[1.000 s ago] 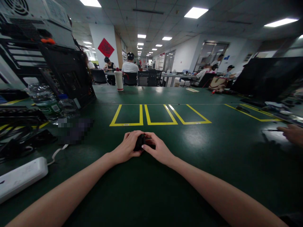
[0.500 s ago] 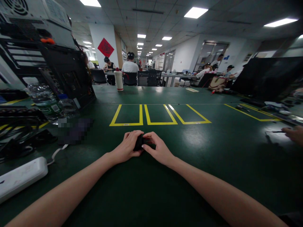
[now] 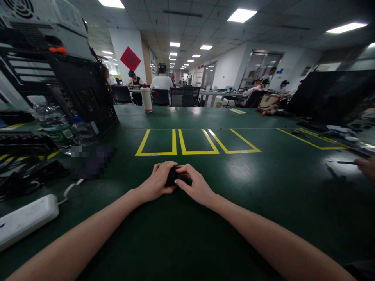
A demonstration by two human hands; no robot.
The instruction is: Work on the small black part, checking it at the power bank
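Note:
Just in front of the yellow tape frames, a small black object (image 3: 170, 177) sits between my two hands on the dark green table (image 3: 187, 234). Its kind cannot be made out, since fingers cover much of it. My left hand (image 3: 159, 177) is curled over its left side, fingers on top and thumb toward me. From the right, my right hand (image 3: 195, 181) pinches at its right edge with thumb and fingers bent. Both forearms reach in from the lower corners.
Yellow tape outlines (image 3: 199, 153) lie ahead. At left are a white power strip (image 3: 29, 220), plastic bottles (image 3: 60, 128) and a computer case (image 3: 84, 89). A white cup (image 3: 147, 100) stands farther back. At right, another person's hand (image 3: 367, 168) holds a thin tool (image 3: 342, 162).
My hands and the black object stay almost in place. At right, the other person's hand and thin tool have shifted slightly.

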